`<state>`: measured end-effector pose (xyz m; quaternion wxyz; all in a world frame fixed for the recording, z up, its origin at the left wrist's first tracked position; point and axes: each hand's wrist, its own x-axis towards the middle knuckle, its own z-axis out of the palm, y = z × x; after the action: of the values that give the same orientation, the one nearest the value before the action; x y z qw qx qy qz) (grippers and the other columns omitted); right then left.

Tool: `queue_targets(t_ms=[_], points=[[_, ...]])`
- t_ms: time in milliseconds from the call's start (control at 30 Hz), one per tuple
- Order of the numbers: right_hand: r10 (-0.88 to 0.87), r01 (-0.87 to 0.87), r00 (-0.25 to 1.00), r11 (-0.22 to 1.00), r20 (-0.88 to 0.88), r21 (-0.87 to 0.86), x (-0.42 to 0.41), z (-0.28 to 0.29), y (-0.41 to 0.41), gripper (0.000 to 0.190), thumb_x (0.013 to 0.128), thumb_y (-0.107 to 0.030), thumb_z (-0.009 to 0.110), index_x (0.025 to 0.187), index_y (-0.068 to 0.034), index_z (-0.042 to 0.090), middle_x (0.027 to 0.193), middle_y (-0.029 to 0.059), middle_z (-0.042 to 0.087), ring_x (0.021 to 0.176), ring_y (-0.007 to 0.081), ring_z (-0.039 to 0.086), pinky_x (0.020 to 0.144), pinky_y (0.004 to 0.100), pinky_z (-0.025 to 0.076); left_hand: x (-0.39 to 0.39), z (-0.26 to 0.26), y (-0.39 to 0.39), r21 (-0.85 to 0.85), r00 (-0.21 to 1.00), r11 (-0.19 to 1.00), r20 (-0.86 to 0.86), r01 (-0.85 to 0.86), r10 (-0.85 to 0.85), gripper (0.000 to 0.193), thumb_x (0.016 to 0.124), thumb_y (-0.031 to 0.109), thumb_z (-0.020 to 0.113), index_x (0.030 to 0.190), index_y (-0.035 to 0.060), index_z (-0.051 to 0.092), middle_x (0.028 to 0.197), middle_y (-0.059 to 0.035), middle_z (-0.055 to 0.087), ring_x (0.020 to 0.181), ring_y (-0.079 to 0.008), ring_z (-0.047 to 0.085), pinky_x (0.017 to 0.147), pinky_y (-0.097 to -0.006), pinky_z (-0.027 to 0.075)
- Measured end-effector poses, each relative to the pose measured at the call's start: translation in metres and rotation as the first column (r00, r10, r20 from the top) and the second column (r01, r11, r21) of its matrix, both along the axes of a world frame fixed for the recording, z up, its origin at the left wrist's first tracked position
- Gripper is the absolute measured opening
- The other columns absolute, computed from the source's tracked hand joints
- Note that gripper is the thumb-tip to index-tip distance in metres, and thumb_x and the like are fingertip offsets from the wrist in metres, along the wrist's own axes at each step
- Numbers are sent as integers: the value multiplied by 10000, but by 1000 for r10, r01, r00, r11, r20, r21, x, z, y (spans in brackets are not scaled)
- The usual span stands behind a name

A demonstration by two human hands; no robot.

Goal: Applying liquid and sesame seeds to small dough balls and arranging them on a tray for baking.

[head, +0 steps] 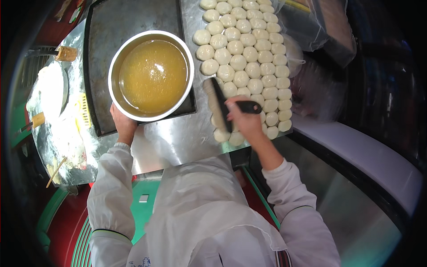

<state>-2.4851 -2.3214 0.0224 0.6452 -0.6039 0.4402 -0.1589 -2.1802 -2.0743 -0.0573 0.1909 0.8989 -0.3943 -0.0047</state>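
Observation:
My right hand (244,115) grips the black handle of a wide brush (221,105). Its pale bristles, blurred, lie over the left edge of a block of dough balls (250,70). These smooth, shiny balls sit close together in rows on the steel table (160,142). With my left hand (122,122) I hold the lower left side of a round metal bowl (115,100); part of that hand is hidden under it. A clear yellow liquid (150,78), apparently oil, fills much of the bowl. The bowl is over the front part of a dark baking tray (105,43).
Flour and a pale dough mass (73,147) lie at the left, with a yellow slotted plastic piece (83,110), wooden-handled tools (66,53) and a thin stick (56,172). Plastic sheeting covers a box (330,26) at the far right. The table's front edge runs before my apron.

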Motion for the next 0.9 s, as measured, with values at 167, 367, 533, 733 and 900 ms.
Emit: queue_targets(t_ms=[167, 367, 533, 733, 900], points=[[-164, 132, 985, 912, -50, -388, -32, 26, -34, 112, 977, -116, 612, 958, -20, 666, 838, 15, 635, 644, 88, 590, 559, 245, 487, 4, 3, 8, 13, 999, 1000, -39, -17, 17, 333, 882, 173, 635, 1193, 60, 600, 1219, -157, 578, 1215, -364, 467, 1043, -460, 346], [166, -155, 986, 919, 0, -364, -33, 5, 32, 30, 921, -45, 662, 929, -20, 676, 850, 32, 644, 699, 114, 606, 633, 265, 495, 8, -5, 4, 79, 999, 997, -49, -16, 20, 341, 900, 202, 605, 1212, 65, 599, 1235, -155, 574, 1228, -382, 444, 1053, -463, 338], [-98, 33, 990, 862, -102, -506, -57, 29, -9, 54, 937, -2, 620, 901, -13, 660, 870, 82, 660, 782, 175, 628, 727, 291, 507, 8, -3, 11, 78, 995, 995, -77, -58, 64, 377, 909, 225, 600, 1243, 53, 589, 1270, -157, 558, 1232, -389, 440, 1058, -469, 330], [116, -114, 993, 968, -3, -222, -45, 12, 46, 62, 917, -59, 667, 920, 3, 665, 878, 81, 672, 808, 166, 640, 739, 300, 512, 2, 0, 1, 84, 988, 993, -122, -84, 94, 400, 921, 226, 591, 1275, 41, 577, 1308, -167, 547, 1280, -382, 423, 1084, -479, 314], [-20, -109, 963, 884, -269, -455, -94, 42, -30, 89, 933, -85, 648, 942, -12, 699, 874, 65, 685, 701, 148, 642, 644, 280, 519, 16, -10, 15, 157, 995, 987, -83, -45, 58, 403, 927, 235, 587, 1278, 37, 579, 1310, -170, 550, 1289, -372, 424, 1102, -469, 295]])
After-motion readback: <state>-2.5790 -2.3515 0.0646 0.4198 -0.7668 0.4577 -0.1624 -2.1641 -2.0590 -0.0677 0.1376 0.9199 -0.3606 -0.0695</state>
